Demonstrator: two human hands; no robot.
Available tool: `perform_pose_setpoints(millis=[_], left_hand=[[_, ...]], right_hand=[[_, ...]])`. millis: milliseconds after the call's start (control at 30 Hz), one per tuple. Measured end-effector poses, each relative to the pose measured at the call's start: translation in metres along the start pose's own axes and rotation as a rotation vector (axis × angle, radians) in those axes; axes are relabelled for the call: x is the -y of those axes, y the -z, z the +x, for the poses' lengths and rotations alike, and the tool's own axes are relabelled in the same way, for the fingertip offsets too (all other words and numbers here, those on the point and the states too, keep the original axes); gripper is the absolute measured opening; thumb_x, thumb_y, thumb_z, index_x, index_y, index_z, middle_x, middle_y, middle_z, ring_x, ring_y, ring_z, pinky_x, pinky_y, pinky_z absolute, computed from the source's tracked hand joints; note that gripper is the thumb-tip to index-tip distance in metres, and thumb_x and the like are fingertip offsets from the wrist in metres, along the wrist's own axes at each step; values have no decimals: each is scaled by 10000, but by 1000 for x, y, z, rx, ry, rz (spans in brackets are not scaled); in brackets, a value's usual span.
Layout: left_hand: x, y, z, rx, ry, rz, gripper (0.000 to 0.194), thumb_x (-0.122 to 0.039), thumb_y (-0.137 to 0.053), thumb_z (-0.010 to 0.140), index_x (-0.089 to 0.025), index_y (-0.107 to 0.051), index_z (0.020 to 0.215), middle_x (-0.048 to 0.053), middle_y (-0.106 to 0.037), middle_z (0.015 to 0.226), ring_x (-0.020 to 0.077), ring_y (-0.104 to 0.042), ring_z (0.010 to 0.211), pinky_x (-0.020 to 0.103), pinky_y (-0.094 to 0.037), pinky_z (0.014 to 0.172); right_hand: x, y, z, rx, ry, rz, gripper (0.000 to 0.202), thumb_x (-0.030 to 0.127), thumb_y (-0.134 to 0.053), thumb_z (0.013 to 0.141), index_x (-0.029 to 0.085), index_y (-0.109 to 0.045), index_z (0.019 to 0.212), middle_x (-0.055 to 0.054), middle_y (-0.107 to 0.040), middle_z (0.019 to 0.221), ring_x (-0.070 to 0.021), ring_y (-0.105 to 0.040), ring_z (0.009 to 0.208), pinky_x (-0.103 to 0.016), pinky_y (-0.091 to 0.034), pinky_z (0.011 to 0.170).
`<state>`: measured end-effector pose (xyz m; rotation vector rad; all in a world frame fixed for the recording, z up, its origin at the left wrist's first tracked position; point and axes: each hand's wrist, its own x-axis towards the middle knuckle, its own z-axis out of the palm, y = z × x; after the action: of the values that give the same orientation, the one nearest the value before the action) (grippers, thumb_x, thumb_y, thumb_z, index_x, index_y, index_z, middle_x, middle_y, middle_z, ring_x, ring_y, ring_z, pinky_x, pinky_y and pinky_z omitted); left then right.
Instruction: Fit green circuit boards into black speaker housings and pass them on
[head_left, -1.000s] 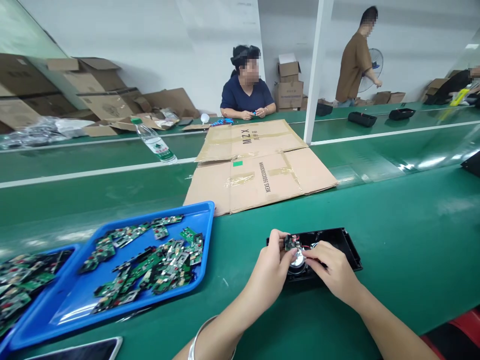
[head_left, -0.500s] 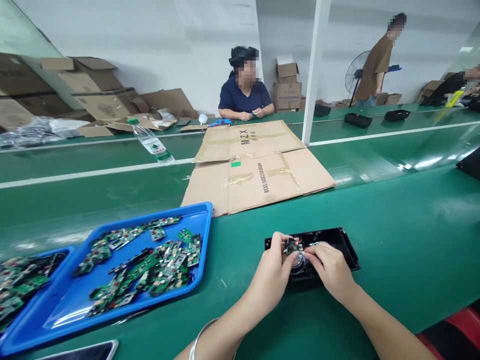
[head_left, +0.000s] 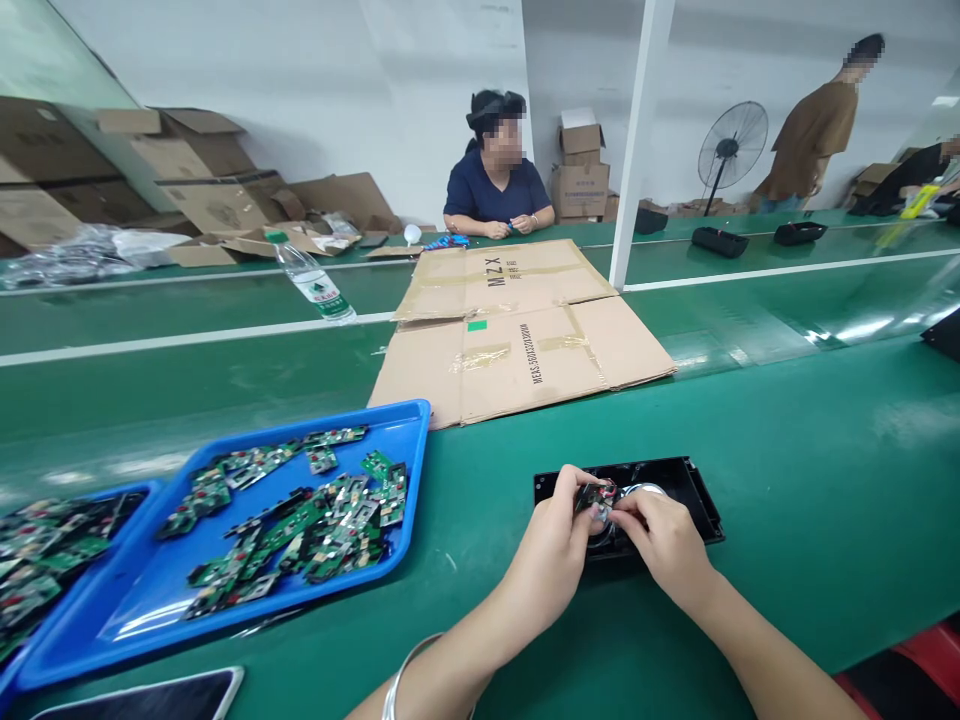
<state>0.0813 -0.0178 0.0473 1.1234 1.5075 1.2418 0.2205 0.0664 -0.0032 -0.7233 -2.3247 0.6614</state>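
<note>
My left hand (head_left: 556, 530) is closed round a small circuit board (head_left: 596, 495), holding it above a black plastic housing (head_left: 694, 500). Red wire (head_left: 611, 490) shows by the board's edge. My right hand (head_left: 664, 530) pinches at the board's near right side; what lies between its fingertips is too small to make out, perhaps a wire end. Inside the housing, round silver speaker parts (head_left: 600, 532) show partly beneath my hands. To the left, a blue tray (head_left: 416, 480) holds many loose green circuit boards (head_left: 330, 530).
Another blue tray (head_left: 154, 492) with boards stands at far left, and a phone-like device (head_left: 142, 697) at the near edge. Flattened cardboard (head_left: 525, 340) lies ahead, with a tilted water bottle (head_left: 315, 285) beside it. A co-worker (head_left: 499, 180) sits opposite; another person (head_left: 814, 130) is behind right.
The board in my left hand has tilted, and its face now shows differently. My right fingers stay close against it. The person at back right has moved further right.
</note>
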Motion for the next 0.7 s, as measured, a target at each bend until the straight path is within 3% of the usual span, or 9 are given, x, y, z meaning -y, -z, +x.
perform_pose_setpoints(millis=[100,200,500,700], left_hand=[[-1,-1,-2,19,-9,-21,115,-206,-366,874,-231,-446,953,19,-601,969,153,-601,873,314,-522,771],[0,-3,-2,13,-8,-34,116,-207,-362,879,-235,-441,960,6,-587,921,142,-608,844,319,-523,792],[2,-8,-2,-8,22,-53,133,-246,-361,885,-227,-460,972,20,-579,931,145,-605,835,315,-544,757],[0,-5,1,-5,43,-93,123,-253,-374,880,-232,-454,971,12,-574,925,143,-600,840,321,-556,753]], right_hand=[[-1,0,0,40,-77,56,232,357,-433,905,168,-499,1023,-11,-614,643,-165,-588,606,-272,-456,556],[-2,1,1,77,-2,-1,313,347,-378,928,165,-462,1169,-49,-655,752,-196,-612,711,-316,-480,643],[1,-2,0,36,-7,-81,243,334,-394,919,169,-552,1000,-59,-651,772,-203,-609,721,-311,-475,611],[2,-3,1,4,-7,-69,252,347,-405,913,162,-548,1007,-64,-653,769,-206,-610,720,-321,-473,634]])
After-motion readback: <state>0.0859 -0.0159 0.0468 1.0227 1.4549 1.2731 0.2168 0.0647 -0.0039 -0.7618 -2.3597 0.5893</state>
